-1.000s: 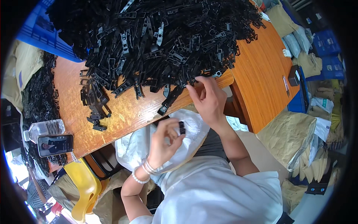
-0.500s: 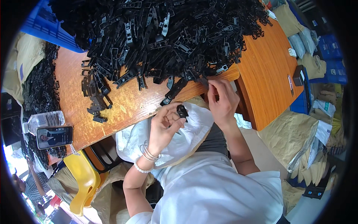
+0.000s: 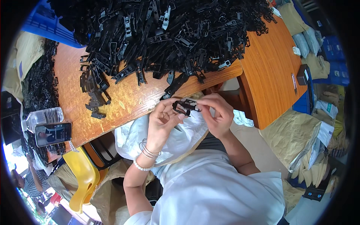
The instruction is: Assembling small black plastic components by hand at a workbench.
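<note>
Between my hands, over a white plastic bag (image 3: 150,150) in my lap, is a black plastic frame part (image 3: 181,107). My left hand (image 3: 162,118) grips it with thumb and fingers; a bracelet and thin bangles circle that wrist. My right hand (image 3: 216,114) pinches the part's right end between thumb and fingertips. Whether this is one piece or two joined pieces I cannot tell. Beyond my hands, a big heap of similar black plastic parts (image 3: 165,41) covers the far side of the wooden table (image 3: 123,105). A smaller row of black parts (image 3: 93,90) lies left of it.
At the left table edge, a phone (image 3: 53,135) leans against a clear plastic bottle (image 3: 44,118). A blue crate (image 3: 52,26) stands far left, a yellow chair (image 3: 82,176) below. On the right are a small black box (image 3: 302,74), a pen (image 3: 294,83) and brown paper bags (image 3: 290,138).
My right hand has come from the heap's edge down and left to my left hand. A larger black frame now shows between both hands.
</note>
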Demonstrator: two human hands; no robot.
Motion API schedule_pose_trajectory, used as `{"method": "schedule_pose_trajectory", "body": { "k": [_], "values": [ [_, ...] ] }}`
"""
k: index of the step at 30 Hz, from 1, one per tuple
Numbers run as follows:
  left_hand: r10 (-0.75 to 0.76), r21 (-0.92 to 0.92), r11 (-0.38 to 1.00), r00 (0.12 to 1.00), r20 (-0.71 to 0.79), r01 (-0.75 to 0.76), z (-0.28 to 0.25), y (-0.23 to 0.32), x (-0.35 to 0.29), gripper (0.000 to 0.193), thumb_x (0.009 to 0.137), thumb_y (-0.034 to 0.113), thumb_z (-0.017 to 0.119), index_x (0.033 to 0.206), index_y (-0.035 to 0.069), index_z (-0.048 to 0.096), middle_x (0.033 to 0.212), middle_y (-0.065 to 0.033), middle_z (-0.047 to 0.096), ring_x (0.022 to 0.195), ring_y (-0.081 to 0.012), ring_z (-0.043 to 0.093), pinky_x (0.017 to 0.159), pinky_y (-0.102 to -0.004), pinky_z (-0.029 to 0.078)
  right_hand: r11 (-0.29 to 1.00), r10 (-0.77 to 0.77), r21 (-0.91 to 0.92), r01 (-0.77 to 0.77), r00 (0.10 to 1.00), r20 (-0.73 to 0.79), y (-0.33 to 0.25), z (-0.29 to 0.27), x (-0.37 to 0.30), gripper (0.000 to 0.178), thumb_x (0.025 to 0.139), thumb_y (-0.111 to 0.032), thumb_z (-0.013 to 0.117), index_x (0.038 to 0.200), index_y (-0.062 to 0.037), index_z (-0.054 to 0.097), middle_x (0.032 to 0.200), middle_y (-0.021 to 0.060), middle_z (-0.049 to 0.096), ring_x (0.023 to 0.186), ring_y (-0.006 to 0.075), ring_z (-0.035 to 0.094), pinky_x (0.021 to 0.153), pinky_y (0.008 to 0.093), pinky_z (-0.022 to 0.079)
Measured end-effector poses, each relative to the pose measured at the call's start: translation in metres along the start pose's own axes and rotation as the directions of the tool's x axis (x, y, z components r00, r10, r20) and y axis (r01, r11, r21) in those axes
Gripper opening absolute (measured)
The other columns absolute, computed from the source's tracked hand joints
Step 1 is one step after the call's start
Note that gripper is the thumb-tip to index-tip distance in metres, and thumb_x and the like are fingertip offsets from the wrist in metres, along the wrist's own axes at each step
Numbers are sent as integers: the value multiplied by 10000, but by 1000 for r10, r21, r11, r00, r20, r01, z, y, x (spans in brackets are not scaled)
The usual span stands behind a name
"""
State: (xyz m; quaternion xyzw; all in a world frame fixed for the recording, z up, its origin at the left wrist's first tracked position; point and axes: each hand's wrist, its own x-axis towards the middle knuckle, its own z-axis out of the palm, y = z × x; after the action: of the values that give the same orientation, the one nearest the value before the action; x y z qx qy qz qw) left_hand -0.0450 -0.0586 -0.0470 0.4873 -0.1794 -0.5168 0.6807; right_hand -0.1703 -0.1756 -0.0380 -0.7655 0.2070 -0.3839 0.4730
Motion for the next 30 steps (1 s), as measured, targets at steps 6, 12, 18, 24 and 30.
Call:
{"method": "schedule_pose_trajectory", "body": {
  "k": [6, 12, 18, 24, 30],
  "values": [
    [80, -5, 997, 995, 63, -80, 3, 4, -4, 379, 768, -122, 554, 1117, -25, 443, 1058, -107, 563, 938, -145, 561, 800, -246, 461, 964, -237, -107, 244, 969, 71, -3, 6, 3, 290, 632, 146, 608, 880, -4, 611, 804, 83, 589, 660, 217, 551, 557, 294, 433],
    [86, -39, 996, 993, 74, -84, 5, 5, -5, 363, 769, -116, 560, 1102, -34, 442, 1057, -123, 569, 967, -160, 559, 840, -269, 456, 921, -322, -185, 344, 936, 141, -7, 3, 4, 271, 644, 71, 639, 898, -21, 621, 880, 93, 584, 722, 235, 541, 588, 311, 438],
    [0, -207, 978, 990, 142, 30, 7, 18, -7, 357, 769, -80, 587, 1095, -37, 445, 987, -127, 602, 895, -163, 588, 794, -280, 476, 973, -196, -80, 217, 957, 212, -13, -13, -1, 213, 706, -80, 659, 908, -23, 621, 973, 133, 561, 822, 247, 522, 651, 309, 430],
    [557, 899, 222, 806, 201, -377, 18, 32, 24, 150, 764, 27, 611, 909, -4, 586, 742, -94, 519, 605, -209, 556, 531, -281, 433, 928, 296, 270, -257, 948, -114, 0, -12, -14, 105, 825, -17, 562, 855, 84, 557, 937, 102, 538, 735, 117, 542, 604, 189, 410],
    [466, 938, -173, 814, 348, -302, 28, 38, 53, 125, 733, 67, 567, 660, 24, 476, 754, -101, 451, 726, -250, 515, 515, -340, 433, 807, 495, 345, -478, 868, 44, 4, -8, -14, 99, 825, -21, 568, 851, 75, 565, 852, 62, 525, 642, 109, 558, 518, 206, 412]
  ]
}}
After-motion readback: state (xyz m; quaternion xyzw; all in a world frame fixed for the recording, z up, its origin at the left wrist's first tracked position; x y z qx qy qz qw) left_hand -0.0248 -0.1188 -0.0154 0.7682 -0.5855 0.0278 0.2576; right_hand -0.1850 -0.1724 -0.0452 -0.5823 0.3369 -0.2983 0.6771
